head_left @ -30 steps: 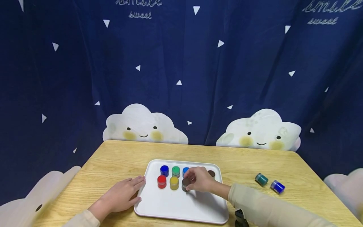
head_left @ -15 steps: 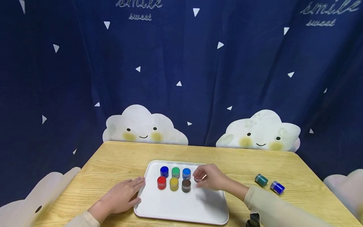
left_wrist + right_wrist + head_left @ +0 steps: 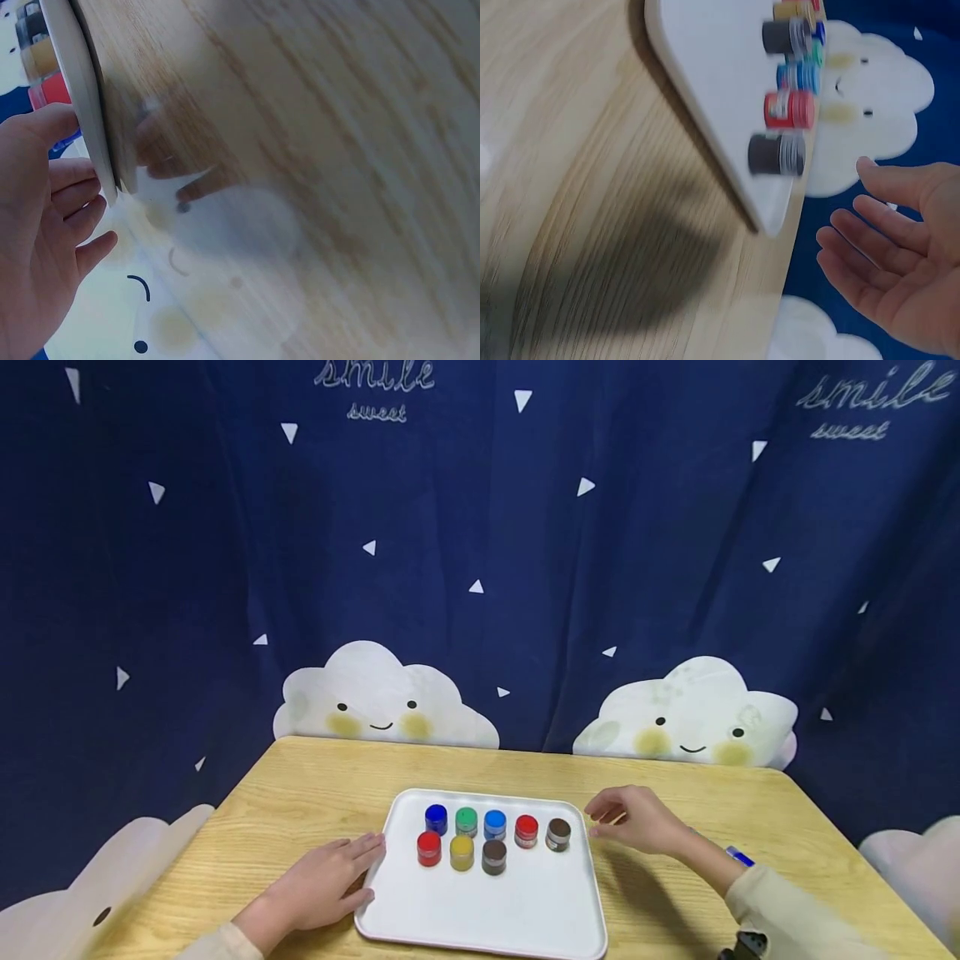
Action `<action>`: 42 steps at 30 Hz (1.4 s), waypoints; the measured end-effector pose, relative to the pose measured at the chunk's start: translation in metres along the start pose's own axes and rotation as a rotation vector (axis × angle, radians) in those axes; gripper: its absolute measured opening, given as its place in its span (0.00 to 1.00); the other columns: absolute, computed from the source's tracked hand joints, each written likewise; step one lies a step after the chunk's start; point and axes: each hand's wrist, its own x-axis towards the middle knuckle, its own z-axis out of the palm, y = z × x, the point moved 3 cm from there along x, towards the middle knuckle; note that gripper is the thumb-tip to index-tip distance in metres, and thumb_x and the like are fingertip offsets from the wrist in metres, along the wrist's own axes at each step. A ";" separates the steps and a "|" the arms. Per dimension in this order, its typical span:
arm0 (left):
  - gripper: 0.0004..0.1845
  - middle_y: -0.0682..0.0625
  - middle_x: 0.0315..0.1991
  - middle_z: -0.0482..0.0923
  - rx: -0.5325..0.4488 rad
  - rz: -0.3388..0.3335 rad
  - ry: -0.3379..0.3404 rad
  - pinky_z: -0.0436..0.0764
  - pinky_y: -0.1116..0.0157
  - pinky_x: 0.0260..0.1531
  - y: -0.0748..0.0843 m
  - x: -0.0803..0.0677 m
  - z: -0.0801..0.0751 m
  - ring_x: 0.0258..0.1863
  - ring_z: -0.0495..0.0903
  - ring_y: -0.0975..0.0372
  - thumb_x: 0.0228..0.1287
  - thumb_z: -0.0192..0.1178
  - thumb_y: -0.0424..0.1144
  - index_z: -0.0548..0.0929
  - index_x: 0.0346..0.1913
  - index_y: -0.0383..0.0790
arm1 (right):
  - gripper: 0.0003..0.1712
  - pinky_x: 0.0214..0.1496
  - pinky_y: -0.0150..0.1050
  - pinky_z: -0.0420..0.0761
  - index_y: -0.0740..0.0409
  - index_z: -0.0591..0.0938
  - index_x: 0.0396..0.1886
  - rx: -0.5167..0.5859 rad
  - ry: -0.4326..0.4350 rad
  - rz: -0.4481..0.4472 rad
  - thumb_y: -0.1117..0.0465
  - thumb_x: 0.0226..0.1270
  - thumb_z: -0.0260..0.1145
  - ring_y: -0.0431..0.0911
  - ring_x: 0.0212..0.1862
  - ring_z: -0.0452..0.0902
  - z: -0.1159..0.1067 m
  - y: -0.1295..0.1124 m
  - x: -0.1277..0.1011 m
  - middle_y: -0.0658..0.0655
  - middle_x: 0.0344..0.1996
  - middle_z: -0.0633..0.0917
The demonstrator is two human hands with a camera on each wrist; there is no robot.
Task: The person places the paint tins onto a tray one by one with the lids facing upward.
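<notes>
The right hand [image 3: 637, 818] hovers just right of the white tray [image 3: 480, 910], fingers loosely spread and holding nothing. Its nearest jar, the brown-lidded one [image 3: 558, 834], stands upright at the right end of the tray's back row, long axis vertical (lid up). The left hand [image 3: 322, 885] lies flat, fingers straight, touching the tray's left edge; keeping it pressed there should stop the tray sliding.

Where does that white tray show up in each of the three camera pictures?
Head: the white tray lies at bottom centre.
Left wrist: only its edge, upper left.
Right wrist: its corner, top centre.
Shared landmark: the red-lidded jar.
</notes>
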 end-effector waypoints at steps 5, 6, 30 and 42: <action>0.31 0.43 0.65 0.73 0.008 0.014 0.022 0.77 0.50 0.59 -0.001 -0.001 -0.002 0.62 0.76 0.52 0.63 0.59 0.50 0.73 0.65 0.36 | 0.13 0.36 0.28 0.84 0.61 0.84 0.36 -0.043 -0.002 0.045 0.58 0.56 0.72 0.33 0.31 0.81 -0.014 0.017 -0.007 0.53 0.30 0.88; 0.31 0.42 0.65 0.73 0.010 0.017 0.024 0.77 0.50 0.59 -0.001 -0.001 -0.002 0.62 0.76 0.52 0.63 0.59 0.51 0.73 0.65 0.36 | 0.13 0.36 0.28 0.83 0.61 0.84 0.36 -0.051 -0.008 0.057 0.57 0.56 0.72 0.33 0.31 0.81 -0.017 0.020 -0.008 0.52 0.30 0.88; 0.32 0.43 0.65 0.73 -0.005 0.012 -0.003 0.77 0.50 0.60 0.001 0.000 -0.003 0.63 0.75 0.53 0.63 0.60 0.51 0.72 0.65 0.35 | 0.13 0.29 0.35 0.79 0.64 0.83 0.32 -0.344 -0.002 0.259 0.58 0.55 0.73 0.41 0.27 0.77 -0.054 0.087 -0.033 0.51 0.25 0.84; 0.32 0.43 0.65 0.73 -0.007 0.012 0.002 0.77 0.50 0.60 0.001 0.000 -0.003 0.63 0.75 0.52 0.63 0.60 0.51 0.73 0.65 0.35 | 0.16 0.32 0.43 0.81 0.69 0.84 0.33 -0.373 -0.053 0.361 0.58 0.53 0.73 0.47 0.30 0.78 -0.056 0.101 -0.041 0.56 0.26 0.85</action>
